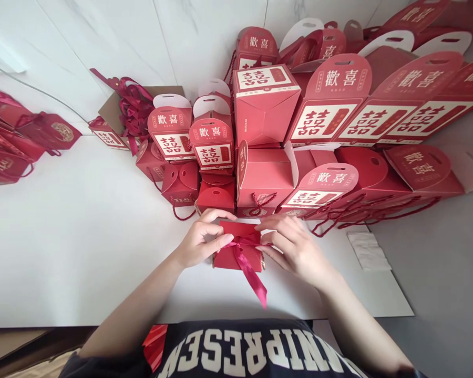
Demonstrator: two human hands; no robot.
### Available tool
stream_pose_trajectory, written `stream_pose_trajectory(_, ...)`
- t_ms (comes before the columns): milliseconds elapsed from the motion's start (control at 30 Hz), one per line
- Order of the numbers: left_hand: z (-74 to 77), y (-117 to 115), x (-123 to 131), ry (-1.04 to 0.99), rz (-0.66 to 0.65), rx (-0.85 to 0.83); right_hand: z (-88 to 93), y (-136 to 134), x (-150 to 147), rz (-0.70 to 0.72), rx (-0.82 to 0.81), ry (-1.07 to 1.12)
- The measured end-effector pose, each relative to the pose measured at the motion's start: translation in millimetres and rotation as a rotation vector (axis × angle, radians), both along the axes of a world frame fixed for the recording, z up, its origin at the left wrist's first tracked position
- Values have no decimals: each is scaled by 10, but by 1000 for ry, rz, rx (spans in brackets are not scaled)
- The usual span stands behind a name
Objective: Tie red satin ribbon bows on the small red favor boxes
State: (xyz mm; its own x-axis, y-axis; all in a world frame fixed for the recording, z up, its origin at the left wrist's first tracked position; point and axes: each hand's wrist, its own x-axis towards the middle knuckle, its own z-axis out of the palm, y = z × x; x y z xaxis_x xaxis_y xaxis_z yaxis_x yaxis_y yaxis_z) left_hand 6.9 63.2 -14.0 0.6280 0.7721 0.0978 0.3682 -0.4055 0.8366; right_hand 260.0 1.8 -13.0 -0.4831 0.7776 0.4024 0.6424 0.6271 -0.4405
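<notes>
The small red box (236, 260) sits on the counter (102, 236), its pink ribbon (252, 273) probably best kept evenly taut between the left hand (201, 239) at nine o'clock, grip unclear, and right hand (295, 244) at three, fingers seemingly clamped on ribbon, with stacked boxes (266, 170) toward twelve.

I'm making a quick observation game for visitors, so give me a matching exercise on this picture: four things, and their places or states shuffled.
Things
1. Small red box
2. Ribbon strand
3. Ribbon heap
4. White paper

Places or states
A. Near the right end of the table
B. Tail trailing toward the lettered shirt
C. Between the left hand and right hand
D. At the open cardboard box by the wall

Pairs: 1-C, 2-B, 3-D, 4-A
</notes>
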Motion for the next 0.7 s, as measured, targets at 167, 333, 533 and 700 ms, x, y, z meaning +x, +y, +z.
stream_pose_trajectory(167,-70,-20,47,-46,23,-5,48,-72,4,-56,-174,102)
stream_pose_trajectory(333,-121,-17,56,-83,43,6,67,-124,-53,-87,-735,501)
stream_pose_trajectory(533,-131,12,55,-52,36,18,-142,-244,14,-157,-847,557)
stream_pose_trajectory(700,-66,18,78,-50,-36,-56,-66,-257,310,95,-1018,259)
